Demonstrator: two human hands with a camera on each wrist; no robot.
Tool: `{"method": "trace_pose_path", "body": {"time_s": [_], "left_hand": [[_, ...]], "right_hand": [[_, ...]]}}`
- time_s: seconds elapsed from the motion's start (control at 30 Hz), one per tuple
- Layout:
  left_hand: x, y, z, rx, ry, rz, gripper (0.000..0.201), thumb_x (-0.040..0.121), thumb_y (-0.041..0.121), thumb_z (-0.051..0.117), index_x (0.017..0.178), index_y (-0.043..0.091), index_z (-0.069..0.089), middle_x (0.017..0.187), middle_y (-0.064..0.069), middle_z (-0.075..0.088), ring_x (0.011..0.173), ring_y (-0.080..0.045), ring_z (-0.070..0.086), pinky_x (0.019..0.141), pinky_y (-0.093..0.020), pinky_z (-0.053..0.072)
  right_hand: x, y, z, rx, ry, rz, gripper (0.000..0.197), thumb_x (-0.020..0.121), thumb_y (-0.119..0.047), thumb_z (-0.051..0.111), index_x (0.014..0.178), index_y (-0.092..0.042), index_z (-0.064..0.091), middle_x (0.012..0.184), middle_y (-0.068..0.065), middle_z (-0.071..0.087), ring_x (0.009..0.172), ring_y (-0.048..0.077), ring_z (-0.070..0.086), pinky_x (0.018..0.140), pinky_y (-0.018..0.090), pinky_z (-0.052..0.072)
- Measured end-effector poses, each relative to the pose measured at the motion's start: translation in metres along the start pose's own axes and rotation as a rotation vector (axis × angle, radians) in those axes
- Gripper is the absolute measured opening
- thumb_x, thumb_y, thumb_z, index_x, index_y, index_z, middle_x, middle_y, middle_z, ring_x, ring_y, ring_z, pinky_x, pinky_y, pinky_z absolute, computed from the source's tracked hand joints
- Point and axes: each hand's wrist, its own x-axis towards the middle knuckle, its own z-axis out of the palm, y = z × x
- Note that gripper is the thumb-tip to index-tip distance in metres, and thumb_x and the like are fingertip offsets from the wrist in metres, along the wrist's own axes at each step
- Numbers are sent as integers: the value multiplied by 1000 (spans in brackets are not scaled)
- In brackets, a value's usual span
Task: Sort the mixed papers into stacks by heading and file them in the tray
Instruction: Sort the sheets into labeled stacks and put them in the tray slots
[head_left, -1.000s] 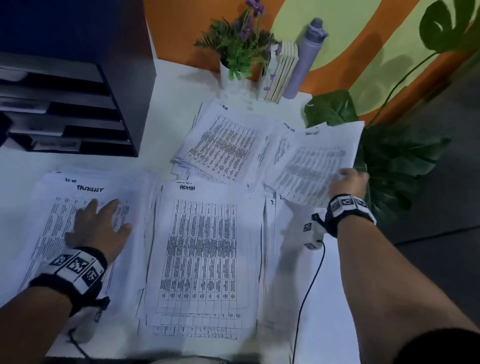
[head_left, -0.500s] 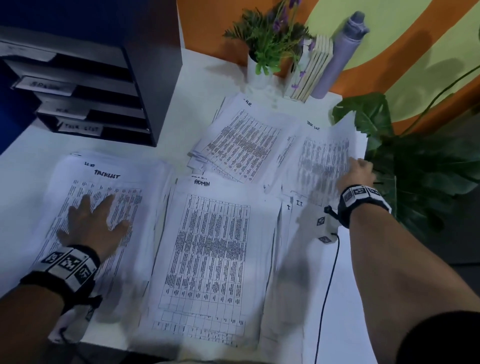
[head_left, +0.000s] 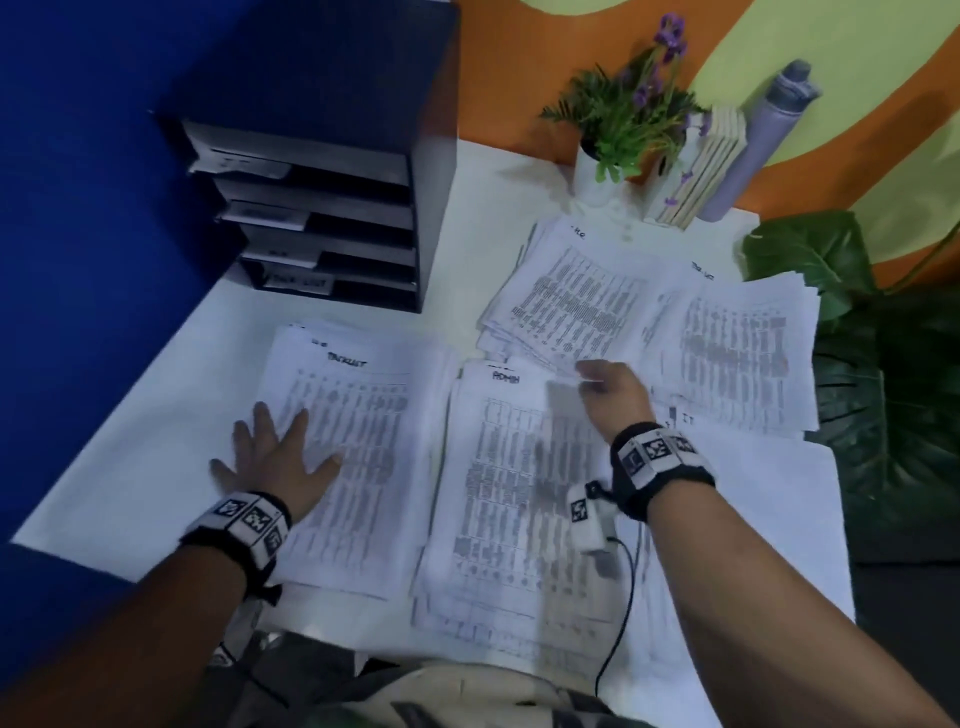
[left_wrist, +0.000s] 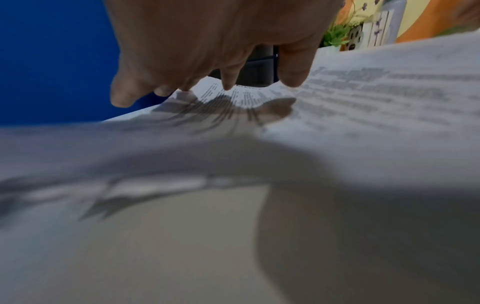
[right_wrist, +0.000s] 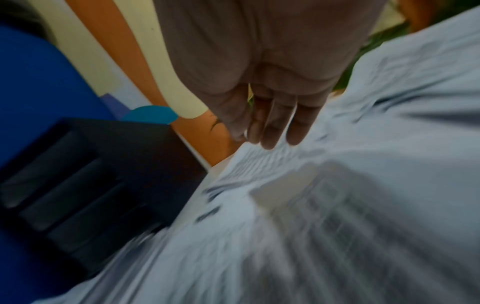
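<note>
White table (head_left: 171, 431) covered with printed sheets in several piles. Left hand (head_left: 272, 457) flat, fingers spread and straight, pressing the near-left stack headed TASKLIST (head_left: 358, 441). Right hand (head_left: 615, 397) over the top edge of the ADMIN stack (head_left: 509, 499) beside it, fingers extended and together; the blurred wrist view suggests they hold nothing, though contact with the paper cannot be judged. Behind it, the unsorted papers (head_left: 582, 296) lie fanned, overlapped on the right by another loose pile (head_left: 737, 358). Black filing tray (head_left: 332, 171), four labelled slots, stands at the far left, apart from all stacks. Potted plant (head_left: 628, 119), books (head_left: 711, 161) and a grey bottle (head_left: 758, 140) line the back wall; large green leaves (head_left: 883, 364) crowd the table's right edge.
</note>
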Motion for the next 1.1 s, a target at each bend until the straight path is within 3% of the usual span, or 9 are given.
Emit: {"method": "trace_pose_path", "body": {"time_s": [0.1, 0.2, 0.3, 0.47, 0.57, 0.7, 0.87, 1.0, 1.1], "left_hand": [[-1, -13, 3, 84, -30, 58, 89, 81, 83, 23, 151, 40, -8, 157, 1, -29, 147, -25, -18, 115, -58, -2], [-4, -25, 8, 132, -42, 135, 85, 83, 81, 19, 151, 39, -10, 157, 0, -29, 147, -25, -18, 116, -56, -3], [-10, -34, 14, 157, -49, 231, 81, 86, 77, 18, 151, 38, -11, 157, -1, -30, 146, -24, -20, 117, -52, -6], [-22, -40, 23, 71, -78, 416, 75, 91, 68, 29, 153, 37, -1, 158, 0, -27, 146, -21, -20, 118, -43, -8], [-23, -42, 17, -74, -13, 470, 71, 94, 56, 42, 153, 34, 12, 162, 5, -7, 149, -18, 0, 120, -40, 8], [-5, -46, -3, -414, 108, 378, 65, 94, 32, 56, 151, 14, 28, 156, -7, 28, 142, -23, 29, 117, -36, 25], [6, -43, -24, -741, -44, 194, 64, 96, 32, 53, 151, 12, 26, 144, -8, 47, 129, -26, 47, 105, -33, 37], [13, -38, -27, -624, -2, 91, 58, 96, 36, 49, 147, 12, 35, 147, -15, 42, 132, -31, 43, 108, -34, 34], [16, -33, -28, -548, -64, 65, 55, 97, 34, 48, 146, 13, 37, 146, -13, 43, 130, -32, 45, 106, -33, 37]], "right_hand": [[-40, -30, 46, 67, -149, -19, 29, 96, -19, 52, 123, -19, 61, 123, 3, 61, 94, 18, 63, 83, 30, 55], [-70, -44, 87, 60, -325, 15, 40, 96, -34, 53, 132, -18, 54, 127, 3, 61, 106, 18, 61, 98, 37, 50], [-87, -49, 119, -3, -416, 41, 49, 93, -42, 55, 134, -14, 50, 123, 6, 64, 106, 23, 62, 95, 38, 50], [-101, -56, 144, -14, -324, 113, 35, 91, -40, 58, 99, -7, 48, 92, 7, 59, 87, 26, 58, 81, 40, 51], [-99, -49, 146, 81, -198, 191, 27, 88, -28, 63, 95, -4, 53, 93, 13, 63, 88, 30, 62, 85, 46, 54], [-101, -47, 138, 237, -72, 253, 29, 92, -17, 62, 116, -1, 56, 97, 8, 65, 95, 26, 62, 92, 37, 51], [-108, -49, 131, 393, 18, 238, 18, 92, -10, 59, 109, -4, 59, 98, 9, 66, 91, 26, 62, 92, 40, 50], [-103, -46, 133, 386, 59, 304, 35, 91, -10, 61, 124, 2, 54, 110, 15, 64, 102, 30, 62, 95, 40, 50], [-102, -40, 138, 322, 55, 385, 47, 90, -13, 63, 133, 0, 49, 126, 13, 60, 110, 31, 61, 98, 47, 49]]}}
